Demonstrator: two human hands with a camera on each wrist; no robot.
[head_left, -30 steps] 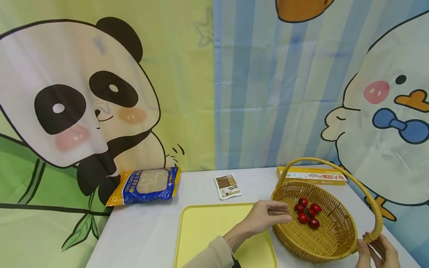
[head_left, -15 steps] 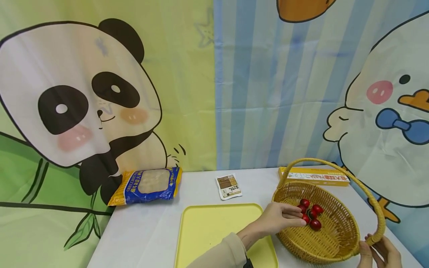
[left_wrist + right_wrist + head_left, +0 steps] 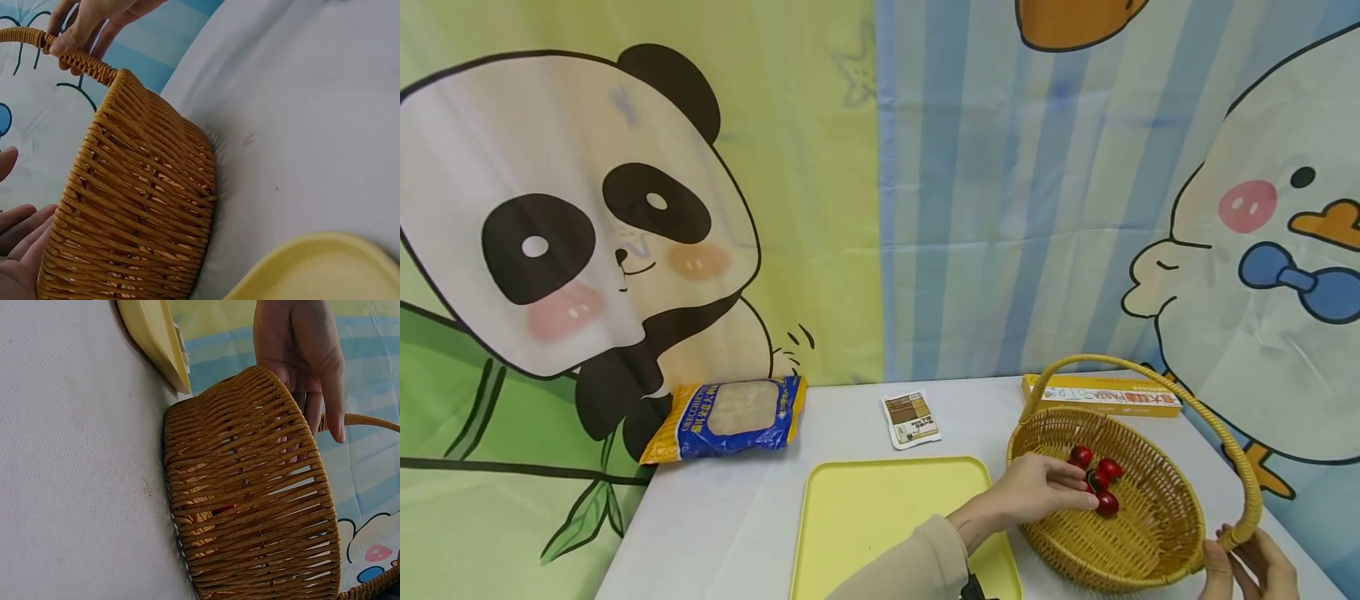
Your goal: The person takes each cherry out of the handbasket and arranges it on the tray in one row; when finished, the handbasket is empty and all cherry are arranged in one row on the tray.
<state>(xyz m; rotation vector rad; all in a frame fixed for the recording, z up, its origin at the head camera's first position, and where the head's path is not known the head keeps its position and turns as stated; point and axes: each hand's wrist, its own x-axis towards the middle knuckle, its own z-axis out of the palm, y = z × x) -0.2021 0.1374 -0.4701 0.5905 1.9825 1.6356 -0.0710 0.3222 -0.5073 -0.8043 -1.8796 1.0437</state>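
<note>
In the head view, a round wicker basket (image 3: 1142,542) with a tall arched handle stands at the right, and several dark red cherries (image 3: 1107,502) lie grouped inside. My left hand (image 3: 1033,487) reaches over the near left rim, its extended fingers beside the cherries and covering part of the group. Seen from the right wrist, that hand (image 3: 303,359) dips into the basket with thumb and fingers apart. My right hand (image 3: 1255,567) pinches the foot of the handle on the right side; the left wrist view shows its fingers (image 3: 74,42) wrapped there.
A yellow tray (image 3: 880,500) lies left of the basket, under my left forearm. Behind it are a small sachet (image 3: 912,419) and, farther left, a blue-and-yellow pasta bag (image 3: 730,417). A yellow pasta box (image 3: 1105,395) sits behind the basket, against the printed curtain (image 3: 985,208).
My left hand has moved right, from the basket's rim into the basket beside the cherries. My right hand keeps its hold on the handle, and the basket stays in place.
</note>
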